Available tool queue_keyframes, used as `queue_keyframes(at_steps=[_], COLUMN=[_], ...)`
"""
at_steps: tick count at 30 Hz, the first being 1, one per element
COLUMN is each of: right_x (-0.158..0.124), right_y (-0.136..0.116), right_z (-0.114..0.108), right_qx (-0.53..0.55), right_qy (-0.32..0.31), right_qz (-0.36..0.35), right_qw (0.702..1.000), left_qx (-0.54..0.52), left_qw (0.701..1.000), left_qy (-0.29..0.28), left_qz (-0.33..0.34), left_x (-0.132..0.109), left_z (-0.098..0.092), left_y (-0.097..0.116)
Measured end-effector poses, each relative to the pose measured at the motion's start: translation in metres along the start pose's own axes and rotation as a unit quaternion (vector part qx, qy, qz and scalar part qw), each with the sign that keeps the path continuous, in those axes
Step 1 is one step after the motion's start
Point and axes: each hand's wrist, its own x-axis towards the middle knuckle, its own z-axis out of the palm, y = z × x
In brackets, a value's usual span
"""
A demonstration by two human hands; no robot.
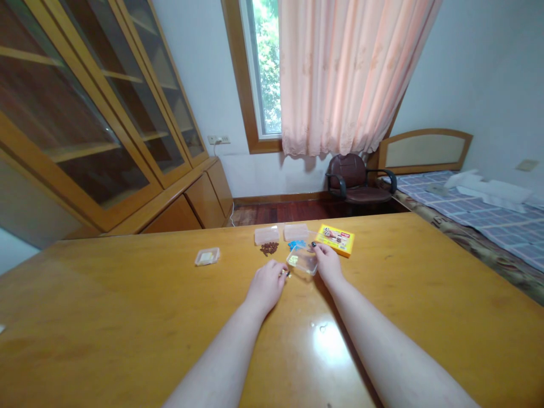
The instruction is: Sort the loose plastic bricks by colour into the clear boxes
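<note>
My right hand [328, 265] grips the right side of a clear plastic box [306, 264], which is tilted above the table. A few pale yellow bits [293, 260] show inside its left end. Just left of the box, my left hand [267, 283] is closed with its fingertips low at the tabletop, around small pale yellow pieces [289, 275]; the fingers partly hide them. Beyond my hands lie a pile of small brown pieces [269, 248] and a pile of blue pieces [296, 245].
Two clear boxes [267, 236] [296, 232] stand behind the piles. A yellow printed box [340, 240] lies to the right, and a small clear container [207, 257] with something pale in it sits to the left. Past the wooden table [106, 317] is an office chair [352, 175].
</note>
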Motion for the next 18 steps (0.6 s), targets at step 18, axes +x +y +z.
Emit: queue_keyframes(at_steps=[18], right_x=[-0.002], right_y=[-0.003], right_z=[0.002], right_qx=[-0.005], right_qy=[-0.006], right_qz=[-0.010], right_qw=[1.000], left_qx=[0.043], left_qw=[0.998], left_qy=[-0.054], left_qz=[-0.003], left_x=[0.006], left_z=[0.014], left_y=[-0.007])
